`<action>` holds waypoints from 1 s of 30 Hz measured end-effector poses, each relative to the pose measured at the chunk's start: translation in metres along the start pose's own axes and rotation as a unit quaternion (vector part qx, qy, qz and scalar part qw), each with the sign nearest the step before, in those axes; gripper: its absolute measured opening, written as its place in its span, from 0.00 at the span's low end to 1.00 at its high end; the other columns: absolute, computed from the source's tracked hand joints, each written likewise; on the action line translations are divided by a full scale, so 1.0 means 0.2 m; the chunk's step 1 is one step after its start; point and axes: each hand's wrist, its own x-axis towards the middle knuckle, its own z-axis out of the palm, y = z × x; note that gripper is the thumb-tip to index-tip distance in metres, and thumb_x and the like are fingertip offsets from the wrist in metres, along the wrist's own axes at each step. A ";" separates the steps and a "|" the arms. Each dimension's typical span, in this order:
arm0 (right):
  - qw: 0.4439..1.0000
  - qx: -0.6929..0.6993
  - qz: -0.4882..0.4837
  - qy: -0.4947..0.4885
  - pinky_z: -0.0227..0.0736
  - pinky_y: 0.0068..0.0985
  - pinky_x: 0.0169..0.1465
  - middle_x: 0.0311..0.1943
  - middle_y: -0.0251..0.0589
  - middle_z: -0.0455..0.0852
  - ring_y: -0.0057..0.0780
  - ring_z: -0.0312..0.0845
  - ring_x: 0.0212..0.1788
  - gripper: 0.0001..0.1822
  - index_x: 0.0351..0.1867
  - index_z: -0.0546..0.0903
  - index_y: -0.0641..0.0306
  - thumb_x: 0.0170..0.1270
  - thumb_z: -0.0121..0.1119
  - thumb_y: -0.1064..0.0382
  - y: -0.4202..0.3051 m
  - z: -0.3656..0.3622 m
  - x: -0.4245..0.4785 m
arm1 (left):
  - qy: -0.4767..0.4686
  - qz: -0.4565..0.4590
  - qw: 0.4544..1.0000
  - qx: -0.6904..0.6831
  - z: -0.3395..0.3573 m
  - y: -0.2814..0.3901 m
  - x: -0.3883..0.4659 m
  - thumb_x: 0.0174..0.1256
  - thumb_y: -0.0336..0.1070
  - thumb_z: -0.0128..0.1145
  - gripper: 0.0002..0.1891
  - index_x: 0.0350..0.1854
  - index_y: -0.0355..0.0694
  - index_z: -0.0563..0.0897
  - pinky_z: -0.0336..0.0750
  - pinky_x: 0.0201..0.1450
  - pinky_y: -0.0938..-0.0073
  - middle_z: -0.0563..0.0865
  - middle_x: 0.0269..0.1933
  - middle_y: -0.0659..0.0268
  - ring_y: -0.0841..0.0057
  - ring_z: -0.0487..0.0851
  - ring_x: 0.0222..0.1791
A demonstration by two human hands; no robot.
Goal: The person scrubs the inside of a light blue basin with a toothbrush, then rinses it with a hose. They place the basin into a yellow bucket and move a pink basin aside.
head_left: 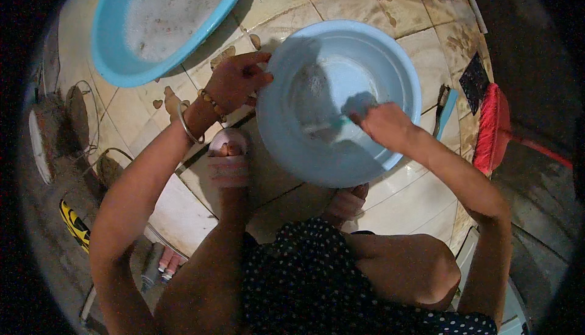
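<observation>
A round light-blue plastic basin [338, 170] stands on the tiled floor in front of me. My left hand [238, 81] is at its left rim, thumb and fingers apart at the edge; whether it grips the rim is hard to tell. Over the inside of the basin, my right hand [384, 124] has its fingers curled around something small and greenish, mostly hidden and blurred. A bracelet of beads and a metal bangle are on my left wrist.
An oval turquoise tub [137, 76] of foamy water stands at upper left. A blue-handled brush [445, 113] lies right of the basin, near a red broom [492, 129]. My slippered feet flank the basin's near side. Cables run along the left.
</observation>
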 end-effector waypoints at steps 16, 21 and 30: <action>0.724 0.646 0.209 0.121 0.70 0.36 0.40 0.32 0.51 0.79 0.42 0.76 0.37 0.12 0.39 0.75 0.64 0.61 0.45 0.59 -0.09 0.30 0.11 | -0.012 -0.023 1.000 0.006 0.03 0.06 -0.02 0.56 0.32 0.57 0.19 0.51 0.33 0.73 0.80 0.23 0.77 0.81 0.30 0.63 0.78 0.80 0.25; 0.991 -0.064 -0.034 0.108 0.69 0.28 0.42 0.38 0.42 0.78 0.33 0.74 0.39 0.11 0.39 0.75 0.65 0.60 0.47 0.61 -0.28 0.21 0.06 | -0.016 -0.023 1.000 0.001 0.03 0.02 -0.03 0.57 0.29 0.55 0.18 0.51 0.33 0.72 0.80 0.25 0.75 0.81 0.32 0.62 0.77 0.81 0.31; 0.937 0.306 0.152 0.077 0.70 0.44 0.38 0.31 0.57 0.78 0.52 0.76 0.34 0.09 0.34 0.73 0.66 0.62 0.43 0.64 -0.41 0.02 0.08 | -0.003 -0.050 0.997 -0.066 0.04 0.06 -0.07 0.58 0.29 0.55 0.16 0.48 0.33 0.73 0.81 0.26 0.73 0.82 0.35 0.62 0.76 0.81 0.32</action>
